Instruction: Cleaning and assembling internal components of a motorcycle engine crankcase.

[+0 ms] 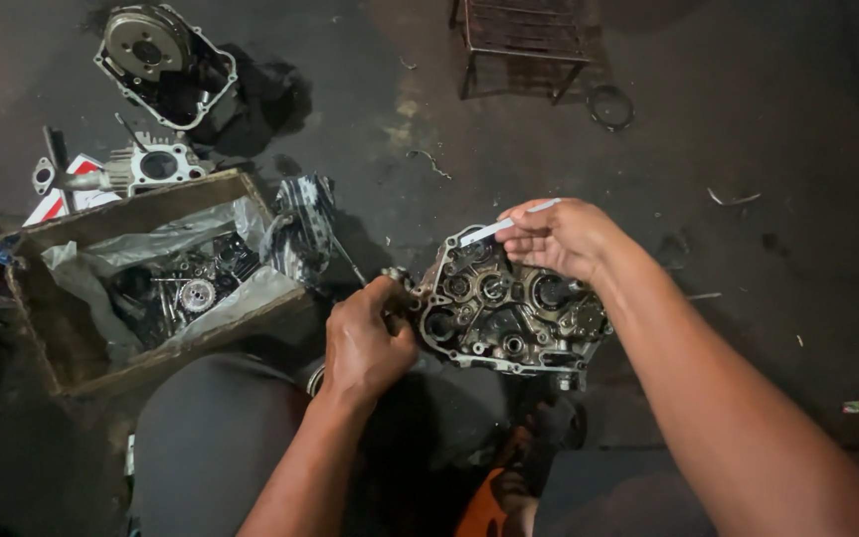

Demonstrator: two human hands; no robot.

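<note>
An open engine crankcase half (509, 308), greasy, with gears and bearings showing, is held above the dark floor in front of my knees. My left hand (368, 343) grips its left edge. My right hand (557, 237) rests on its upper right rim and pinches a thin, flat, pale blade (494, 229) laid along the top edge of the case.
A cardboard box (62, 338) lined with plastic and filled with several small engine parts sits at left. Behind it lie a cylinder part (156, 166) and an engine cover (163, 62). A metal stool frame (524, 45) and a ring (610, 106) are at the back.
</note>
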